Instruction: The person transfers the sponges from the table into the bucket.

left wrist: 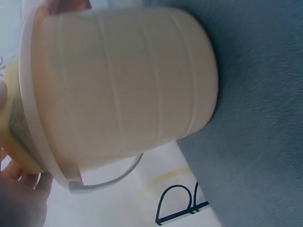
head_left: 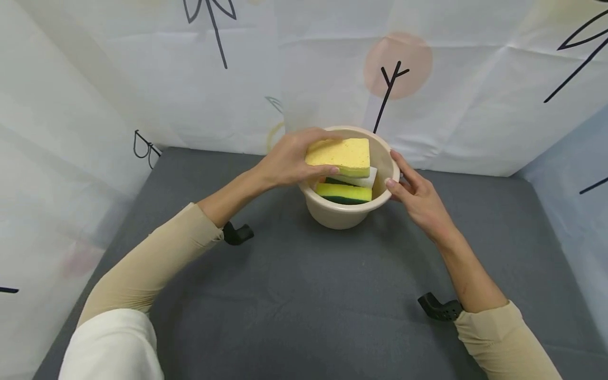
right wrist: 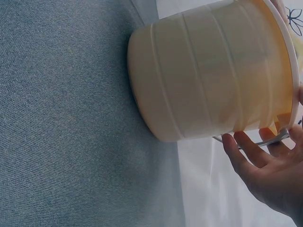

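Observation:
A cream plastic bucket (head_left: 338, 214) stands upright on the dark grey table near the back wall. My left hand (head_left: 295, 157) pinches a yellow sponge (head_left: 339, 154) between thumb and fingers at the bucket's mouth. Below it inside the bucket lie a yellow sponge with a dark green layer (head_left: 345, 192) and something white (head_left: 363, 179); a sliver of orange shows at the side. My right hand (head_left: 418, 198) grips the bucket's right rim, thumb at the edge. In the right wrist view its fingers lie along the wall by the thin handle (right wrist: 274, 139).
Dark grey cloth covers the table (head_left: 304, 295). White fabric walls with printed plant drawings (head_left: 323, 68) stand behind and at both sides, the back one close behind the bucket. A black wrist mount (head_left: 439, 307) sticks out from each forearm.

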Motion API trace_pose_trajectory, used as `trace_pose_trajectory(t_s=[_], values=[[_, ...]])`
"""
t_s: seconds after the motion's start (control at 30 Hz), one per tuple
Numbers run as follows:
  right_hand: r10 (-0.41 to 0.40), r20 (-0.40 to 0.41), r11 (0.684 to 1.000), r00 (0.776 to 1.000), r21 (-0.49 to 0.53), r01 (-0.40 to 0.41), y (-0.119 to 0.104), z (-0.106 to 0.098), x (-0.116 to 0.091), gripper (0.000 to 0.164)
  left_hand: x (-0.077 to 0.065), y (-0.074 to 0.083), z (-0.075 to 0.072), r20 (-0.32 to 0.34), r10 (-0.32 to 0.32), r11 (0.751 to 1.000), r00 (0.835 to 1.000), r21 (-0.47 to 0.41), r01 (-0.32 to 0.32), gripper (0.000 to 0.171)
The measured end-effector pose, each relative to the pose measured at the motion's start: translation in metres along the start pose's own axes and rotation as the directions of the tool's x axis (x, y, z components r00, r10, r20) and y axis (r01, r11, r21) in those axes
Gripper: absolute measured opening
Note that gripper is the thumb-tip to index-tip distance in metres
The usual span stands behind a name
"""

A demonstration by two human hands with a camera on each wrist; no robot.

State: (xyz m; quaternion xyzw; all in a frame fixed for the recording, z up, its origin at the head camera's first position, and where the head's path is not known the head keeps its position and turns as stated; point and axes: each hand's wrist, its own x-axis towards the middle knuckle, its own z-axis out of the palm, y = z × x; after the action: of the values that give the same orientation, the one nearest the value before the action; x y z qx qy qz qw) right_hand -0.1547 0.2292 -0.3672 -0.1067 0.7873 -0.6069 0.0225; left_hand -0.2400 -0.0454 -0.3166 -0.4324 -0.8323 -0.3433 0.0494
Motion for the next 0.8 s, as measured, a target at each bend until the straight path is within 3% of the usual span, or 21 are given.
trace_pose_trajectory(t_s=[0.3,0.8], values=[[0.013,-0.001,1.0,1.0,-0.018,-0.013,0.001,-0.002,0.001,0.059,0.024,-0.009,0.002,0.061,-0.044,0.999,0.997,0.009,0.044,0.07],[0.017,0.007,0.999,1.0,-0.028,-0.017,0.001,-0.001,0.003,0.059,0.039,-0.019,0.017,0.103,-0.063,0.996,0.993,0.072,0.056,0.067]])
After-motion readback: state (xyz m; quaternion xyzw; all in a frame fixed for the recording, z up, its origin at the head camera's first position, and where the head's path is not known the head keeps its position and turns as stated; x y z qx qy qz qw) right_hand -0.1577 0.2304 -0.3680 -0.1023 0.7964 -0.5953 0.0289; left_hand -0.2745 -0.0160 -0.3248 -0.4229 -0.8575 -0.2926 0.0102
